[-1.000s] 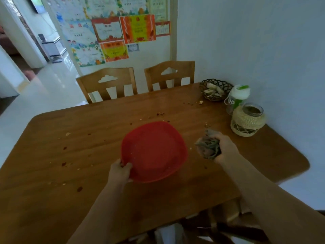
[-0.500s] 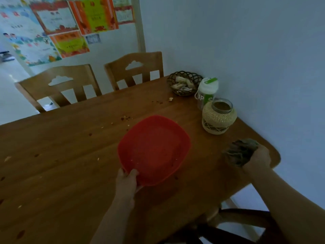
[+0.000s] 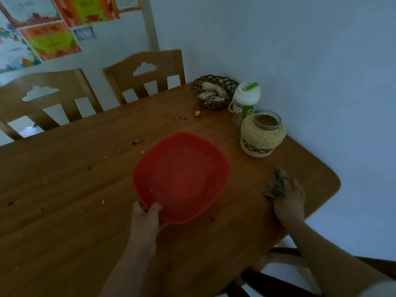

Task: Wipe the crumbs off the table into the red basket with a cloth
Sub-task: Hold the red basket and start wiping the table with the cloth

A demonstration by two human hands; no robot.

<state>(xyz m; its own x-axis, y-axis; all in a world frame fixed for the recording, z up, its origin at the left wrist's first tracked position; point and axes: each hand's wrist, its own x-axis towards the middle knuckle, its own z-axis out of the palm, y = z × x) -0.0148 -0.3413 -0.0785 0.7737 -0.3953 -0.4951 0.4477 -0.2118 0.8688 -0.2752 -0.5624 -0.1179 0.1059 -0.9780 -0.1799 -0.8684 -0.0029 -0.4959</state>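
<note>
head view: crumbs [image 3: 139, 142] are scattered on the table [image 3: 64, 232] left of the red basket [image 3: 181, 176], whose near rim is gripped by the left hand [image 3: 146, 217]. further right, the cloth [image 3: 276, 186] is pressed down by the right hand [image 3: 289, 197], basket between it and most crumbs.

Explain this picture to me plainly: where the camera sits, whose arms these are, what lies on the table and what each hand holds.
There is no machine here. The camera is worn on a person's head and looks down at their own two bare arms. The left hand grips the near rim of the red basket, which sits on the wooden table. The right hand presses a crumpled grey cloth onto the table near its right corner. Crumbs are scattered over the wood, and a few specks lie inside the basket. By the wall stand a twine-wrapped jar, a white and green bottle and a small wicker basket. Two chairs stand beyond.
</note>
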